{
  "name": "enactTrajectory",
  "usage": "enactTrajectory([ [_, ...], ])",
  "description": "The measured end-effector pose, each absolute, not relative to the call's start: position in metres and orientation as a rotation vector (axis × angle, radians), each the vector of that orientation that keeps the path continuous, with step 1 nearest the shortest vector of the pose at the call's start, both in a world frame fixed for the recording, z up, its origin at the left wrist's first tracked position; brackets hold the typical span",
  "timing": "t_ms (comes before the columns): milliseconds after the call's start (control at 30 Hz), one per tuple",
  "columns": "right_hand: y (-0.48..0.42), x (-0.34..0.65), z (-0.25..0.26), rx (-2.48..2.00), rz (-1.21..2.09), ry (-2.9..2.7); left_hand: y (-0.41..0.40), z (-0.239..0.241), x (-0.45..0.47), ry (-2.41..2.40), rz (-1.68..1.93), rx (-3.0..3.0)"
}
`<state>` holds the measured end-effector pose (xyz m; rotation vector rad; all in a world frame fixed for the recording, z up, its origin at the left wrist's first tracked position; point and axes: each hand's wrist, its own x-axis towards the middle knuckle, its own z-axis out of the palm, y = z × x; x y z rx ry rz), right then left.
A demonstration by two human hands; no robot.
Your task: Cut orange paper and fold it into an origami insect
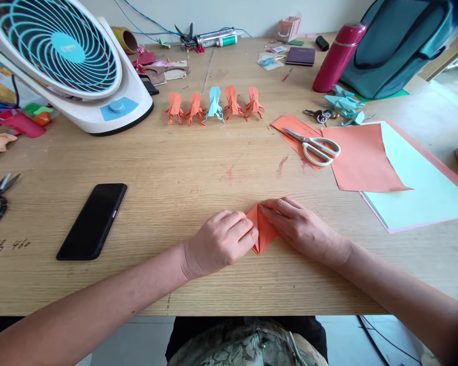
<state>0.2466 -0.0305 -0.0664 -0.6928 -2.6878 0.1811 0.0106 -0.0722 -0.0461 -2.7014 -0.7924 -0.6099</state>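
While hands [225,239] [299,229] hold paper [266,234], tiles [130,340] underlie the table [156,165].

Was brightly lit, paling into glare across the table [156,162] at upper right; stretched outward near the edges.

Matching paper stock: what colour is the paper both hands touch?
The folded paper is orange, clearest in the head view.

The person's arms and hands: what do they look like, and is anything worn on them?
The left hand and right hand are human, with no gloves or rings visible. The left forearm and right forearm show no sleeves, watches or cables.
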Motion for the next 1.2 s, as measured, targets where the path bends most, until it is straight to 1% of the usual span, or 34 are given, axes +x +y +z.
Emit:
enactTrajectory([
  [433,-0.024,0.250,-0.067,-0.615,0.256,-2.687,-0.071,-0.054,0.011,-0.704,-0.651,-2.712],
  [600,-0.024,0.250,-0.068,-0.620,0.188,-2.661,-0.071,-0.057,0.010,-0.657,-0.754,-2.715],
  [967,-0.024,0.250,-0.066,-0.615,0.165,-2.674,-0.068,-0.057,0.008,-0.526,-0.739,-2.776],
  [1200,-0.024,0.249,-0.065,-0.619,0.122,-2.658,-0.067,-0.058,0.007,-0.529,-0.767,-2.791],
])
